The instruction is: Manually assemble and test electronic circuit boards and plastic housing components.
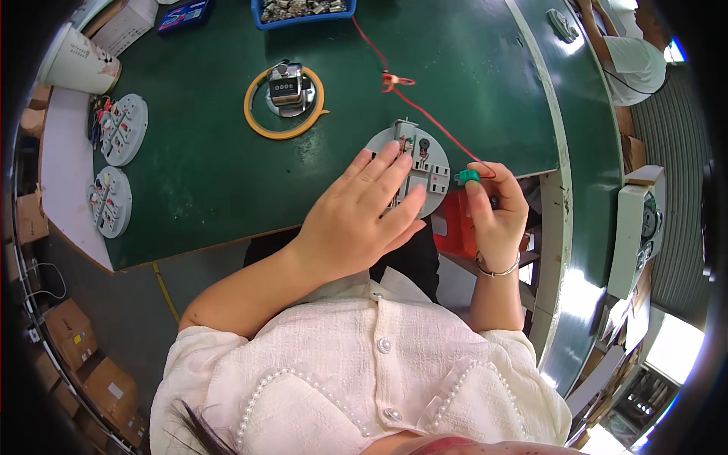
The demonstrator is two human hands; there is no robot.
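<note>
A round grey plastic base with white terminal blocks lies at the near edge of the green table. My left hand rests flat on it, fingers spread over its left half. My right hand pinches a small green connector just right of the disc. A thin red wire runs from the connector back across the table to a small knot.
A metal hand tally counter sits inside a yellow tape ring. Two more grey discs lie at the left. A blue parts tray is at the back, a white cup far left. Another person sits at upper right.
</note>
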